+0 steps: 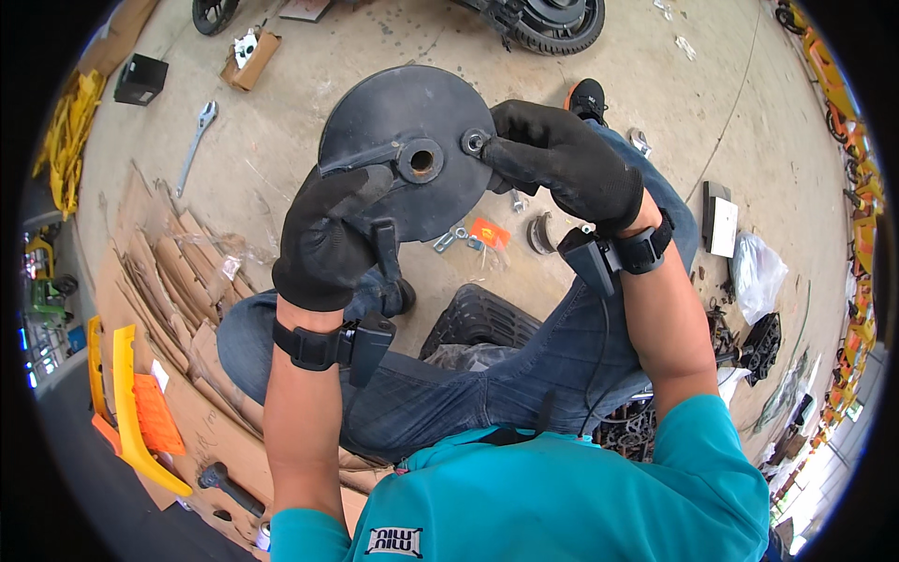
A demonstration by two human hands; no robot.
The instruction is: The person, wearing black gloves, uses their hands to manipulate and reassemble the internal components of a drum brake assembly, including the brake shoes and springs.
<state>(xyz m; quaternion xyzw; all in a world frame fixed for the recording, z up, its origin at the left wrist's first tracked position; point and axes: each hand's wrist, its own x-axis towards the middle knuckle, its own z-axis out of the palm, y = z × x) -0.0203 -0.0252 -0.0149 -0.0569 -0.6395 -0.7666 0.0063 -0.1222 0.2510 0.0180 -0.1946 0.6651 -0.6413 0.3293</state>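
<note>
Up in front of me is a round black brake backing plate [403,108], with a bored hub in its middle and an arm running left from the hub. My left hand [328,229], in a black glove, is closed round its lower left edge. A short black lever [385,245] sticks down beside those fingers. At the right edge of the plate, my gloved right hand [571,164] pinches the rim, thumb and fingers beside a small metal nut or bolt end [475,142]. The fingertips behind the plate are hidden.
Below the plate, small hardware [451,239], an orange card [490,233] and a metal ring [540,234] lie on the floor. A black plastic grate [478,318] sits between my legs. Left are an adjustable wrench [198,145] and cardboard [159,253]; a wheel [562,23] stands ahead.
</note>
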